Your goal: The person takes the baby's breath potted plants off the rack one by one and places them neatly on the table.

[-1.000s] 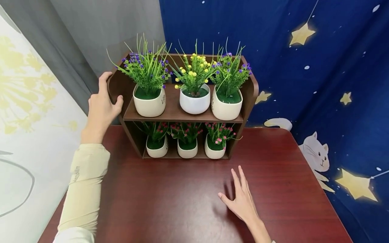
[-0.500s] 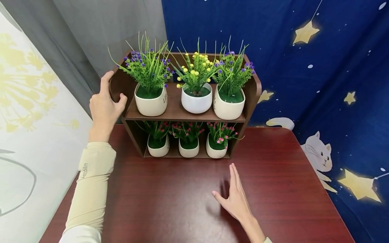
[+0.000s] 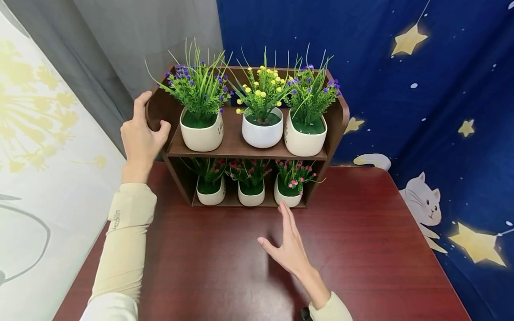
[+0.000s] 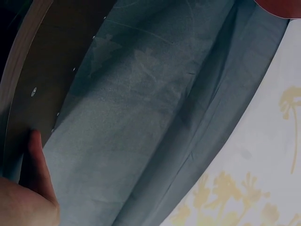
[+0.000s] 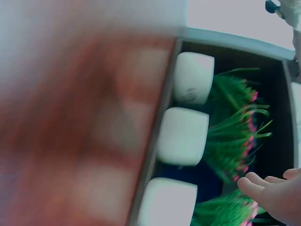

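Note:
A brown two-tier wooden shelf [image 3: 231, 143] stands on the table in the head view. My left hand [image 3: 140, 136] grips its left side panel, thumb toward the inside. One finger [image 4: 36, 150] lies against the panel's dark outer face [image 4: 33, 92] in the left wrist view. My right hand [image 3: 290, 252] is in front of the shelf over the table, fingers extended, thumb apart, holding nothing. Its fingertips overlap the edge of the lower right pot [image 3: 283, 196] in the head view. Pink-flowered plants in white pots [image 5: 182, 136] also show beside my right hand [image 5: 277, 193] in the right wrist view.
On the upper tier are a purple-flowered pot [image 3: 202, 136], a yellow-flowered pot [image 3: 262, 133] and another purple-flowered pot [image 3: 306, 141]. Below are more pink-flowered pots [image 3: 250, 197]. A dark red table [image 3: 373, 249] carries the shelf. Grey and blue curtains [image 3: 361, 53] hang behind.
My right hand has moved left and forward, closer to the shelf's lower tier. The left hand keeps its grip on the side panel. The head view has shifted slightly.

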A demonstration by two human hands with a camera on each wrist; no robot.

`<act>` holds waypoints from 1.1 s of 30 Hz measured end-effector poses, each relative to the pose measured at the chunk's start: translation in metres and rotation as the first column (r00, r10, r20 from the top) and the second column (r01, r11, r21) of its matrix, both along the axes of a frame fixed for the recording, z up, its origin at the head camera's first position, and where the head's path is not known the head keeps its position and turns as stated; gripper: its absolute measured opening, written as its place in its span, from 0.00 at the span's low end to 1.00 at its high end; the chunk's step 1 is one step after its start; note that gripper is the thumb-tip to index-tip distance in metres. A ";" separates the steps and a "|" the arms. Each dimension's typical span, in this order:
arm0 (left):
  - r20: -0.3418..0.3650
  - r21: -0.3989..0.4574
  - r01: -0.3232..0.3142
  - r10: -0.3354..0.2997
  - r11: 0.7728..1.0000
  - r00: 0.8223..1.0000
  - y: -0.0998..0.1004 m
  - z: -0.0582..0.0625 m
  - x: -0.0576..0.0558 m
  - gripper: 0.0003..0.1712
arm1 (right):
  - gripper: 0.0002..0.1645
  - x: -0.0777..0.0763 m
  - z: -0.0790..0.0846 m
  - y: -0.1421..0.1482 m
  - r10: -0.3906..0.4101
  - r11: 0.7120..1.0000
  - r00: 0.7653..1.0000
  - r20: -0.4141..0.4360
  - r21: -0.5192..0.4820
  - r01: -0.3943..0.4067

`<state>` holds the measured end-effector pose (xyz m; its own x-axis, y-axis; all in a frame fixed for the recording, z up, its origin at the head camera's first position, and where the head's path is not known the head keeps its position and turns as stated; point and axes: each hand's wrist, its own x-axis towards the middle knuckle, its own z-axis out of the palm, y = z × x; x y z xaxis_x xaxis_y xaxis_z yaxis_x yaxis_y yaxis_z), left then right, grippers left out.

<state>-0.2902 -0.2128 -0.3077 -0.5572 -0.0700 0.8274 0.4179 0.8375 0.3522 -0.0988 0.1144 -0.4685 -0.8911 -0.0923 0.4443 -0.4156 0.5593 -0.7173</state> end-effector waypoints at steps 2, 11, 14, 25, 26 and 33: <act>-0.006 0.008 -0.007 0.007 1.000 1.000 0.001 0.000 0.000 0.32 | 0.59 -0.006 0.009 -0.008 0.025 0.999 1.000 -0.011 -0.027 -0.025; -0.012 0.029 -0.026 0.027 0.999 1.000 0.004 -0.001 0.001 0.32 | 0.57 -0.023 0.041 -0.034 0.078 0.995 0.995 -0.057 -0.054 -0.081; -0.015 0.035 -0.027 0.027 0.999 1.000 0.004 -0.001 0.000 0.32 | 0.55 -0.027 0.051 -0.041 0.087 0.995 0.994 -0.068 -0.042 -0.090; -0.055 0.049 -0.006 0.008 0.999 0.998 0.015 0.010 0.014 0.30 | 0.54 -0.051 0.087 -0.058 0.116 0.990 0.977 -0.179 -0.055 -0.128; -0.064 0.050 0.002 0.002 0.999 0.998 0.017 0.012 0.018 0.30 | 0.54 -0.053 0.090 -0.059 0.121 0.989 0.975 -0.186 -0.058 -0.133; -0.063 0.043 0.002 0.001 0.999 0.998 0.011 0.006 0.009 0.30 | 0.53 -0.066 0.108 -0.071 0.157 0.983 0.970 -0.188 -0.067 -0.173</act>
